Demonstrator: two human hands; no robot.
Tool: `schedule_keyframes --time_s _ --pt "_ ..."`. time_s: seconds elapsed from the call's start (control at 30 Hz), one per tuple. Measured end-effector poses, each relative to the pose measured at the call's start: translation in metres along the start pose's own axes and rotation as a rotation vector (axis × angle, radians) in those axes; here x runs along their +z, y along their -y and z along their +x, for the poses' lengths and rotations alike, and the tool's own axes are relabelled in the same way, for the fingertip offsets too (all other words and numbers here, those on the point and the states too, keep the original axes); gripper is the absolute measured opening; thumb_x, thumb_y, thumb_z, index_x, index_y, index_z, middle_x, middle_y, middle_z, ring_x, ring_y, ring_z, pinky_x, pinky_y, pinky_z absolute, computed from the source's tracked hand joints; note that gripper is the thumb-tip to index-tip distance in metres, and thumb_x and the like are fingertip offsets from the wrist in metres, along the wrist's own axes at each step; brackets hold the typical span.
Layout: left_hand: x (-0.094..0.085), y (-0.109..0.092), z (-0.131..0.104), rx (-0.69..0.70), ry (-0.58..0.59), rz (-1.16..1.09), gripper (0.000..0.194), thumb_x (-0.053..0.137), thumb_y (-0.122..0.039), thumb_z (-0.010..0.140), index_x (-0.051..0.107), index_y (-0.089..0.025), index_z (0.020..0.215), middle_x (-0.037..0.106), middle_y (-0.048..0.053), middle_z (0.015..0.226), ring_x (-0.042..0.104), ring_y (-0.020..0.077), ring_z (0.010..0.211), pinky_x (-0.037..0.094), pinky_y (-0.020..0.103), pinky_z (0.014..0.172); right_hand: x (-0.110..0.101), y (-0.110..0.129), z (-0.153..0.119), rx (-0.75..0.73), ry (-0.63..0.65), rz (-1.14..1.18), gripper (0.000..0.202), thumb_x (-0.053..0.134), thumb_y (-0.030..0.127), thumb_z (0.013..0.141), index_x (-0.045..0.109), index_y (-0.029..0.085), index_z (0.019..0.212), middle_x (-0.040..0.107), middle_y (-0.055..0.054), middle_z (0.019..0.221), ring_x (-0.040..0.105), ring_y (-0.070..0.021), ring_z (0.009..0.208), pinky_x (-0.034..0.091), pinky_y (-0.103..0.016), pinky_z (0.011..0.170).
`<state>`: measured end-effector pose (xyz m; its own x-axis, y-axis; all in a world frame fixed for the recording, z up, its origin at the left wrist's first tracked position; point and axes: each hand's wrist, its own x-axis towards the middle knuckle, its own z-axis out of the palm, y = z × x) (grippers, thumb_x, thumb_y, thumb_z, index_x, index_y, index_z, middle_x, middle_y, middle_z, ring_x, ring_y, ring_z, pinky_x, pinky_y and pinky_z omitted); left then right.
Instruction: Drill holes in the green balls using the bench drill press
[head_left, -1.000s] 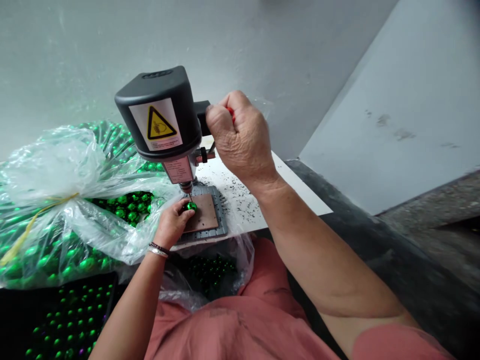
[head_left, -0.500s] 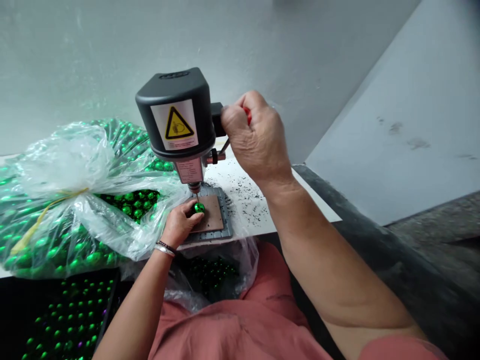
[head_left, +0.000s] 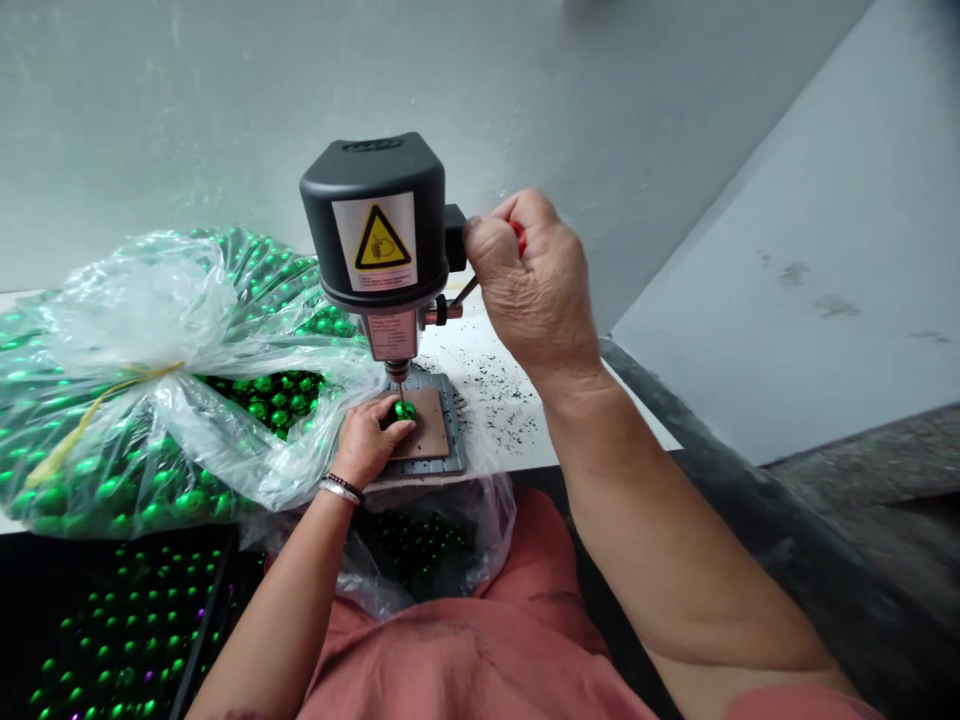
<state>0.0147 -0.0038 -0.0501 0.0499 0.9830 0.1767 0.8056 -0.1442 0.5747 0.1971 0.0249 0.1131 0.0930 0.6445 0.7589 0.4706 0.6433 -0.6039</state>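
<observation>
A small black drill press with a yellow warning label stands on the white table. Its thin bit points down at a shiny green ball, which rests on a brown board over the grey base. Thumb and fingers of my left hand pinch the ball from the left. My right hand is wrapped round the red-ended lever at the right of the drill head. Whether the bit tip is inside the ball is too small to tell.
A clear plastic bag full of green balls lies at the left, tied with yellow string. Dark shavings are scattered right of the base. An open bag and a dark tray hold more green balls.
The view has shifted, so the drill press and both hands appear slightly further right. Both hands keep the same hold.
</observation>
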Motion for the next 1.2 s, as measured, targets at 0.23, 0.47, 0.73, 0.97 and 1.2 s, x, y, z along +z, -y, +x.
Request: schedule_keyframes --time_s 0.23,0.47,0.73,0.97,1.2 --pt "0.0 -0.001 0.0 0.004 0.021 -0.008 0.04 0.064 -0.034 0.078 0.066 -0.016 0.113 0.068 0.011 0.113 0.061 0.0242 0.108 0.044 0.037 0.097 -0.002 0.007 -0.035 -0.044 -0.104 -0.115 0.021 0.055 0.032 0.08 0.043 0.019 0.069 0.038 0.008 0.055 0.033 -0.0018 0.049 0.034 -0.018 0.051" --pt "0.001 -0.002 -0.001 -0.022 0.014 -0.02 0.039 0.065 -0.034 0.077 0.067 -0.017 0.112 0.069 0.01 0.111 0.06 0.025 0.107 0.044 0.037 0.094 0.005 -0.003 -0.071 -0.126 -0.206 -0.201 0.013 0.052 0.028 0.083 0.046 0.019 0.076 0.044 0.008 0.059 0.037 -0.0019 0.049 0.037 -0.016 0.05" --pt "0.002 -0.003 -0.002 0.015 -0.017 0.003 0.037 0.065 -0.032 0.077 0.068 -0.016 0.111 0.07 0.011 0.111 0.062 0.0253 0.105 0.044 0.037 0.095 0.016 -0.012 -0.083 -0.162 -0.324 -0.258 0.011 0.053 0.028 0.083 0.05 0.018 0.078 0.053 0.004 0.063 0.048 -0.0037 0.055 0.041 -0.016 0.053" --pt "0.001 -0.007 -0.004 -0.015 -0.018 0.01 0.037 0.065 -0.032 0.078 0.068 -0.015 0.111 0.069 0.012 0.113 0.061 0.0268 0.107 0.043 0.039 0.097 0.025 -0.017 -0.092 -0.127 -0.379 -0.218 0.007 0.054 0.026 0.082 0.051 0.019 0.081 0.056 0.004 0.066 0.05 -0.004 0.056 0.043 -0.016 0.054" --pt "0.0 -0.007 -0.005 -0.008 -0.025 -0.018 0.036 0.065 -0.032 0.077 0.068 -0.018 0.11 0.07 0.01 0.11 0.062 0.0254 0.103 0.044 0.039 0.094 0.031 -0.029 -0.108 -0.114 -0.372 -0.15 0.006 0.054 0.022 0.082 0.05 0.019 0.083 0.056 0.004 0.068 0.053 -0.0044 0.058 0.045 -0.017 0.055"
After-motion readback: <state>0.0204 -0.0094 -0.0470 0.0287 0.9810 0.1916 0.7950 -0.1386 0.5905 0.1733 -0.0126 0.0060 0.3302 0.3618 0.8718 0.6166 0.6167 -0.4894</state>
